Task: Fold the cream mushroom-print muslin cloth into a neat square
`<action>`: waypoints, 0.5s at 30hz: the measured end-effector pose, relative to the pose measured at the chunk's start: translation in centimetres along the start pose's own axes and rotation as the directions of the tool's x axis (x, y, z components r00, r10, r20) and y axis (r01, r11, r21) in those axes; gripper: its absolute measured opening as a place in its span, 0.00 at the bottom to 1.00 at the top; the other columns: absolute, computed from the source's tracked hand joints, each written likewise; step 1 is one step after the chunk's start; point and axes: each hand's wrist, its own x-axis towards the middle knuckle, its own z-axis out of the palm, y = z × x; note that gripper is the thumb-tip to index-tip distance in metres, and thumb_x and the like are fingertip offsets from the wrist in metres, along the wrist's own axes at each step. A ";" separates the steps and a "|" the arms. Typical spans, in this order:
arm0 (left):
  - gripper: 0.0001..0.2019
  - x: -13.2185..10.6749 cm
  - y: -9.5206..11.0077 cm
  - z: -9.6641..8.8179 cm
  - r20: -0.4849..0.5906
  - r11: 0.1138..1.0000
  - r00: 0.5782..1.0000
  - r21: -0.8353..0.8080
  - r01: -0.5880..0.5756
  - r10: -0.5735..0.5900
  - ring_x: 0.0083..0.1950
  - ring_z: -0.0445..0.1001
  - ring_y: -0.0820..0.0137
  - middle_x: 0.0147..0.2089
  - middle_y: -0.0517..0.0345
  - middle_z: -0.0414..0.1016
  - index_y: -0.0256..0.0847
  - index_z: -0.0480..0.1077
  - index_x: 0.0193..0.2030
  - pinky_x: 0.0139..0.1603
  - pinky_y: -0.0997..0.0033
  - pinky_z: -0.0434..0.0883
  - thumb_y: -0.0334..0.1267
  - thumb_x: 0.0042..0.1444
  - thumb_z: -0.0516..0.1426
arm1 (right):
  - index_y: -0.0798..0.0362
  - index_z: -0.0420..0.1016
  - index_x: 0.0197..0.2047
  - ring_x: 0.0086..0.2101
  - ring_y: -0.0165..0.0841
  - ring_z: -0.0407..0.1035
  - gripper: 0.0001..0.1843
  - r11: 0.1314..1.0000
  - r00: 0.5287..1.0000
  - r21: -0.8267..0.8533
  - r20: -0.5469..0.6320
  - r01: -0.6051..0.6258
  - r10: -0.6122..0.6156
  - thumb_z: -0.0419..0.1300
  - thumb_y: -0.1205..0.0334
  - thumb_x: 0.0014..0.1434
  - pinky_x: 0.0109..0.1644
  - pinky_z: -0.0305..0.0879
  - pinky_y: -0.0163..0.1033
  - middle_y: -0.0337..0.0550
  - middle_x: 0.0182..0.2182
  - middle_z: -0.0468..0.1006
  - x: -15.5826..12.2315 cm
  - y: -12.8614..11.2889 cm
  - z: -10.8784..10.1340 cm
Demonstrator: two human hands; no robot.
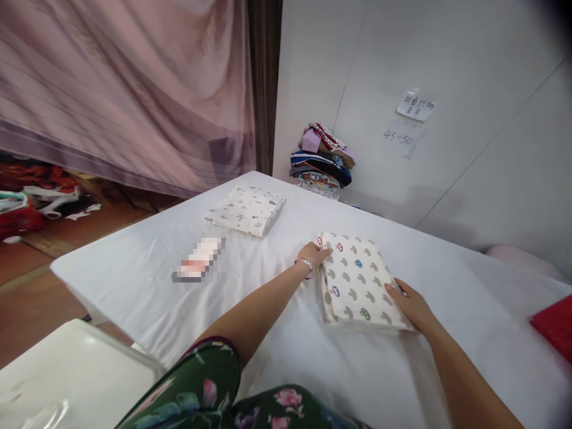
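A folded white cloth with a grey mushroom print (357, 280) lies on the white-covered table in front of me. My left hand (315, 255) grips its left edge near the far corner, thumb on top and the other fingers hidden under or behind the fold. At the right edge, my right hand (409, 302) holds the cloth with the thumb on top and the fingers at its side and below. A second folded cloth, white with small scattered motifs (245, 210), rests farther back to the left, apart from both hands.
A blurred-out flat object, perhaps a phone (199, 259), lies left on the white table cover (134, 256). A stack of folded clothes (320, 156) stands beyond the far edge by the wall. A red item (556, 328) is at right, a white stool-like surface (75, 369) at lower left.
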 end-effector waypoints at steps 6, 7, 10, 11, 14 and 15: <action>0.07 0.3 0.4 -0.4 0.031 0.998 0.998 0.025 -0.057 0.056 0.33 0.71 0.71 0.31 0.59 0.74 0.40 0.68 0.28 0.30 0.76 0.63 0.41 0.46 0.58 | 0.51 0.59 0.60 0.51 0.45 0.62 0.40 1.000 1.000 0.023 0.018 -0.015 0.015 0.51 0.35 0.50 0.54 0.57 0.46 0.52 0.54 0.65 0.3 0.2 -0.1; 0.07 0.3 0.4 -0.5 0.019 0.998 0.998 0.020 -0.055 0.055 0.34 0.71 0.71 0.32 0.59 0.75 0.40 0.68 0.29 0.30 0.76 0.63 0.41 0.46 0.58 | 0.50 0.58 0.61 0.51 0.45 0.62 0.40 0.999 0.999 0.026 0.028 -0.024 0.023 0.51 0.35 0.50 0.53 0.58 0.46 0.52 0.54 0.65 0.3 0.2 -0.2; 0.08 0.1 0.3 -0.4 -0.010 0.999 0.999 0.015 -0.037 0.037 0.35 0.71 0.71 0.34 0.58 0.75 0.40 0.68 0.31 0.32 0.76 0.64 0.41 0.47 0.58 | 0.50 0.56 0.62 0.49 0.45 0.64 0.41 0.999 0.999 0.014 0.039 -0.033 0.033 0.50 0.35 0.51 0.52 0.58 0.47 0.53 0.53 0.66 0.5 -0.2 -0.3; 0.09 0.1 0.4 -0.4 -0.020 1.000 0.999 0.011 -0.030 0.030 0.36 0.72 0.70 0.36 0.57 0.75 0.40 0.68 0.32 0.33 0.76 0.64 0.43 0.47 0.58 | 0.51 0.56 0.62 0.49 0.45 0.64 0.41 1.000 0.999 0.005 0.041 -0.028 0.028 0.50 0.35 0.51 0.53 0.58 0.47 0.53 0.53 0.66 0.6 -0.3 -0.3; 0.17 -0.1 0.8 -0.2 -0.028 0.999 1.000 -0.033 -0.008 0.008 0.40 0.72 0.69 0.41 0.55 0.74 0.40 0.66 0.40 0.35 0.75 0.65 0.46 0.45 0.60 | 0.52 0.55 0.62 0.51 0.45 0.62 0.41 1.000 0.999 -0.016 0.041 -0.007 0.008 0.50 0.36 0.51 0.54 0.57 0.47 0.54 0.53 0.66 0.7 -0.6 -0.3; 0.21 -0.1 1.0 -0.3 -0.022 0.999 1.000 -0.054 0.005 -0.006 0.41 0.72 0.68 0.43 0.54 0.73 0.39 0.65 0.43 0.35 0.75 0.65 0.46 0.44 0.60 | 0.52 0.56 0.62 0.51 0.45 0.62 0.41 1.000 0.999 -0.013 0.038 -0.002 0.003 0.50 0.36 0.51 0.54 0.56 0.47 0.54 0.53 0.66 0.7 -0.5 -0.3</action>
